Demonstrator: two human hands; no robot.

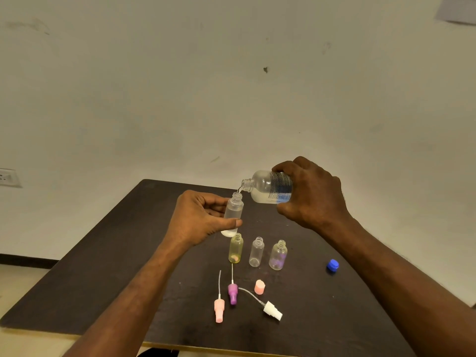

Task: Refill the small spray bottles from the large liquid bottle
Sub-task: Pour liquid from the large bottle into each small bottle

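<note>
My right hand (311, 194) grips the large clear bottle (265, 185), tipped with its open neck down to the left. A thin stream runs from it into a small clear spray bottle (234, 210), held upright above the table by my left hand (201, 217). A little liquid shows at that bottle's bottom. Three more small open bottles stand on the dark table (103, 266): a yellowish one (236, 248), a clear one (256, 252) and a purple-tinted one (278, 255).
Loose spray heads lie in front of the bottles: pink (219, 309), purple (232, 292) and white (273, 310), each with a dip tube. A pink cap (259, 287) and a blue cap (332, 265) sit nearby. A wall rises behind the table.
</note>
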